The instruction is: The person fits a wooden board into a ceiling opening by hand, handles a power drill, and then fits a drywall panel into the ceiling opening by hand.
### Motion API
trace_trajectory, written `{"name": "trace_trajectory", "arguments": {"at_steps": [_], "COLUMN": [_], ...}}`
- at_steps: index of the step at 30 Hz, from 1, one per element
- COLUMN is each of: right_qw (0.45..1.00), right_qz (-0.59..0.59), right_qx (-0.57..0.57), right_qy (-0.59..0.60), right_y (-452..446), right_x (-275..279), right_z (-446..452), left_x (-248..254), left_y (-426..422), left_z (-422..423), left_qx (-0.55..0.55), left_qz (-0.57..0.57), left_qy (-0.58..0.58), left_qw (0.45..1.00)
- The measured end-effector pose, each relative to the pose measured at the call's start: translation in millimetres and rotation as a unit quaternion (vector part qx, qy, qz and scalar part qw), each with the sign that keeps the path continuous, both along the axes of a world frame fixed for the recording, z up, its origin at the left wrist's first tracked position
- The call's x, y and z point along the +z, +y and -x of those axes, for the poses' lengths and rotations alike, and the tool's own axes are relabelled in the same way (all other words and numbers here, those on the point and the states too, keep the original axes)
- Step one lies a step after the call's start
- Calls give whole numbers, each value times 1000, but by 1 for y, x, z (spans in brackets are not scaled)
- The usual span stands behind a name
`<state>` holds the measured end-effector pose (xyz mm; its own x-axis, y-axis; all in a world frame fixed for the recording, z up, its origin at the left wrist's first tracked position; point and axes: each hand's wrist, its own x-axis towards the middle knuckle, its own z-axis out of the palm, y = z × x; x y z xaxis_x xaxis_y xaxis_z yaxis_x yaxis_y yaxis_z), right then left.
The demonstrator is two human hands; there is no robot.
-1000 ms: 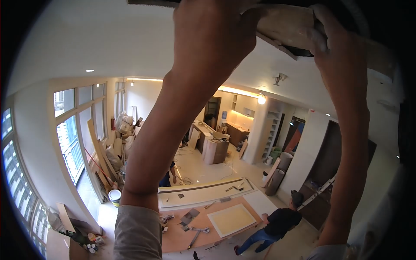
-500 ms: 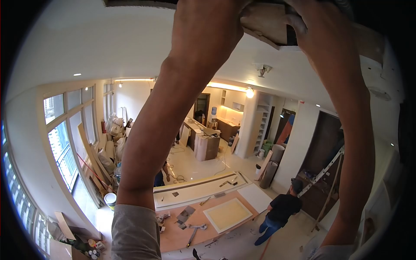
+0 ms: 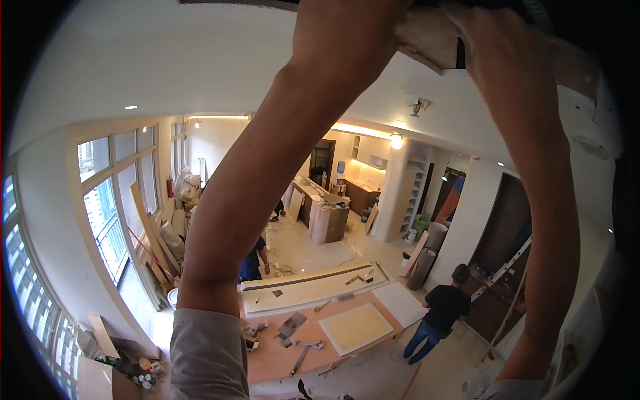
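Both my arms reach overhead to an opening in the white ceiling. My left hand [image 3: 357, 23] is at the top edge of the view beside a light brown board [image 3: 428, 35] in the opening; its fingers are out of sight. On the other side of that board, my right hand [image 3: 500, 37] is bent, with a thumb or finger at the board's upper right. Its other fingers are mostly hidden, and what they close on cannot be made out. A ribbed grey hose [image 3: 537, 10] shows above the right hand.
Below stands a worktable [image 3: 283, 365] with a framed yellowish panel [image 3: 357, 328], a hammer-like tool [image 3: 300, 359] and scraps. A person in a black shirt [image 3: 448, 305] stands near a ladder [image 3: 503, 267]. Another person's arm [image 3: 263, 257] shows behind my left forearm. A light fitting [image 3: 419, 105] hangs from the ceiling.
The view has shifted, so the room appears farther right. My right thumb has moved up along the board. The person in black is more upright, and the other person shows more behind my left forearm.
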<state>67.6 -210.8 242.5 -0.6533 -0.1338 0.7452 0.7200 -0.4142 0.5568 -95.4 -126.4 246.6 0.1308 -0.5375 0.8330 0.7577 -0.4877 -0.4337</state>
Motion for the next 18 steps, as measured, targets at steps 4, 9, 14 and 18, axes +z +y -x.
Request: {"name": "trace_trajectory", "arguments": {"at_steps": [4, 9, 14, 18], "right_qw": [999, 996, 978, 975], "right_qz": [29, 60, 63, 46], "right_qx": [18, 61, 198, 215], "right_qy": [-10, 19, -30, -5], "right_y": [11, 21, 34, 41], "right_x": [12, 11, 2, -2], "right_z": [-17, -10, -7, -3], "left_x": [2, -3, -9, -12], "left_y": [8, 15, 15, 9], "left_z": [1, 7, 14, 24], "left_qx": [-17, -64, -60, -57], "left_qz": [23, 23, 42, 28], "left_qy": [12, 8, -32, -45], "left_qw": [1000, 998, 997, 997]}}
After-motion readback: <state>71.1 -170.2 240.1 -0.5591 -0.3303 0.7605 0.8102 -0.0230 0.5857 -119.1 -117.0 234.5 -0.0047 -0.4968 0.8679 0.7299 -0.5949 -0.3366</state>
